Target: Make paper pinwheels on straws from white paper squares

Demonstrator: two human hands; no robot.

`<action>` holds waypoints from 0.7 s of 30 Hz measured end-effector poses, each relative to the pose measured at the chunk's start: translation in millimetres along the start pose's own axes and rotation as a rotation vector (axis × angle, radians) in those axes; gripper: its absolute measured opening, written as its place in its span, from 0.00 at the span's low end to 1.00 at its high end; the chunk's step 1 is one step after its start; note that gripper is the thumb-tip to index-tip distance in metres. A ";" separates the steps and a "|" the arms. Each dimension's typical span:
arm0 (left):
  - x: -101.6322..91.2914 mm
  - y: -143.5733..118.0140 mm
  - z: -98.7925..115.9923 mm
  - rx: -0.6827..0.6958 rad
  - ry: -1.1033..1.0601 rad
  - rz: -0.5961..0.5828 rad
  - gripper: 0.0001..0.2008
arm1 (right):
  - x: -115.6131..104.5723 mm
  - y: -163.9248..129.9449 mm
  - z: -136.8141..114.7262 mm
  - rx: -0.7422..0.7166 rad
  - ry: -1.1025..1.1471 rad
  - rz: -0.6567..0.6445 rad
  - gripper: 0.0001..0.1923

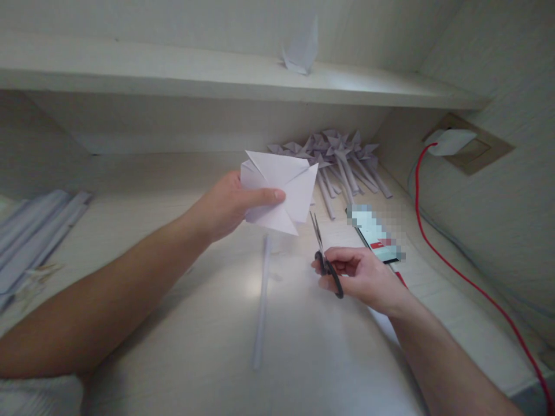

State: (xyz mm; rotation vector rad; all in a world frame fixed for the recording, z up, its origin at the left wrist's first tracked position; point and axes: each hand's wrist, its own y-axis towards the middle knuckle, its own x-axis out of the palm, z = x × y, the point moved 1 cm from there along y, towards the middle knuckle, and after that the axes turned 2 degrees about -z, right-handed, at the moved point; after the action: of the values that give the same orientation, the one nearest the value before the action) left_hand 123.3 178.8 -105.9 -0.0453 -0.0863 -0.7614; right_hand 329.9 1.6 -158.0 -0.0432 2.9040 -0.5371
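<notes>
My left hand (234,202) pinches a white paper square (299,190), thumb on top and fingers hidden beneath. Slits run inward from the square's corners, and some of the cut flaps stand slightly raised. To the right and lower, my right hand (359,274) grips black-handled scissors (321,254), their blades slightly apart and pointing up toward the paper without touching it. Between the two hands, a thin rolled paper stick (261,306) lies on the desk (199,346).
Paper pinwheels (333,147) on sticks are heaped at the back. A phone (375,234) lies right of the scissors; a red cable (459,266) hangs from a white charger (451,141). Paper strips (39,231) lie left. Folded paper (302,52) stands on a shelf (173,72).
</notes>
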 end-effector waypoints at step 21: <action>-1.3 -6.8 10.5 -0.019 0.070 0.031 0.19 | 22.3 -6.6 -9.0 -0.142 -0.254 0.244 0.20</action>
State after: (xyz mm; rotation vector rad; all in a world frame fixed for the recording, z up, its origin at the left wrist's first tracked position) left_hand 117.0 175.6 -95.4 -0.0380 -0.0114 -0.7325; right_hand 306.3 -2.9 -151.4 0.2052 2.6432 -0.2624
